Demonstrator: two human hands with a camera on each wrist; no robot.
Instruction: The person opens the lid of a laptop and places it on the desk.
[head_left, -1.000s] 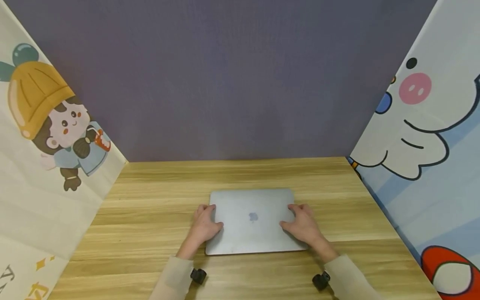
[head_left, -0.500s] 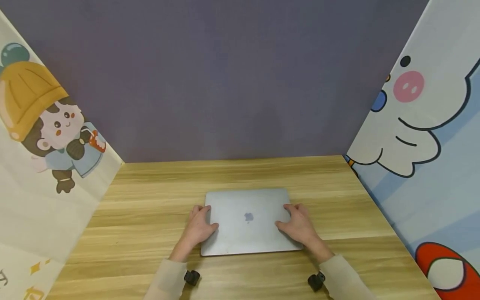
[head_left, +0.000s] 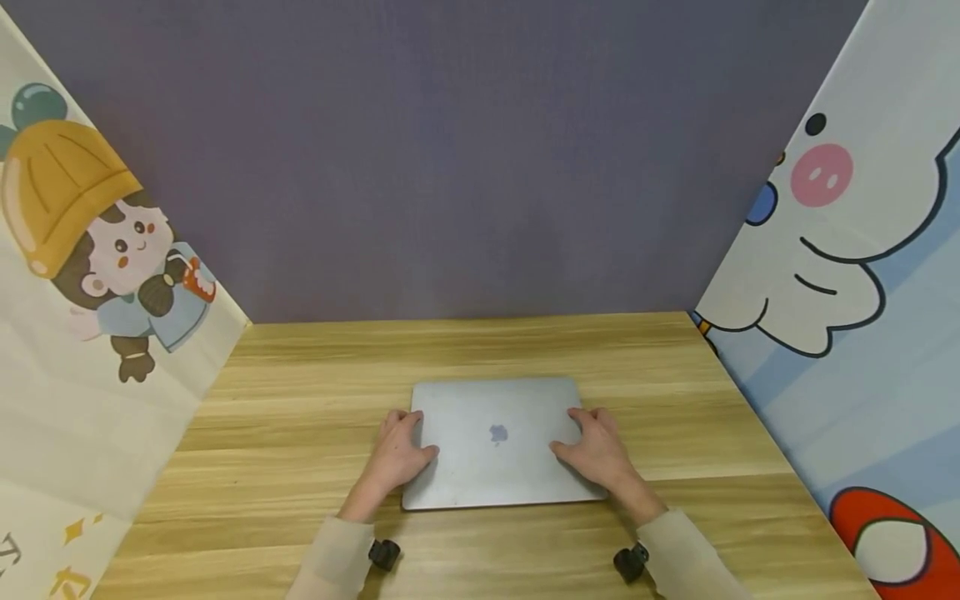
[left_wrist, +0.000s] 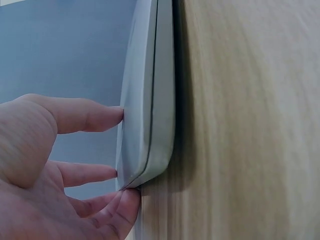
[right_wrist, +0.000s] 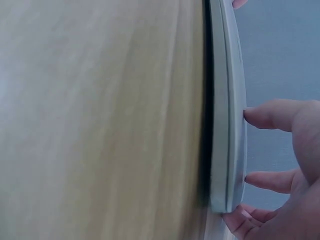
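A closed silver laptop (head_left: 491,471) lies flat on the wooden table, its lid logo facing up. My left hand (head_left: 397,454) holds its left side, and my right hand (head_left: 596,450) holds the right side. In the left wrist view, the thumb and one finger touch the lid of the laptop (left_wrist: 137,110) while the other fingers curl at its side edge. The right wrist view has a matching grip: thumb and a finger on the lid, the remaining fingers (right_wrist: 240,222) at the edge of the laptop (right_wrist: 222,125). A thin seam runs between lid and base.
The wooden table (head_left: 300,375) extends around the laptop on all sides. A dark grey panel (head_left: 472,167) stands behind it. Printed cartoon sheets flank it, a left sheet (head_left: 45,417) and a right sheet (head_left: 900,392). Small black cameras sit at both wrists.
The head view has shifted a little, so everything appears slightly further left than a second ago. Both hands keep the same hold on the laptop, which stays closed.
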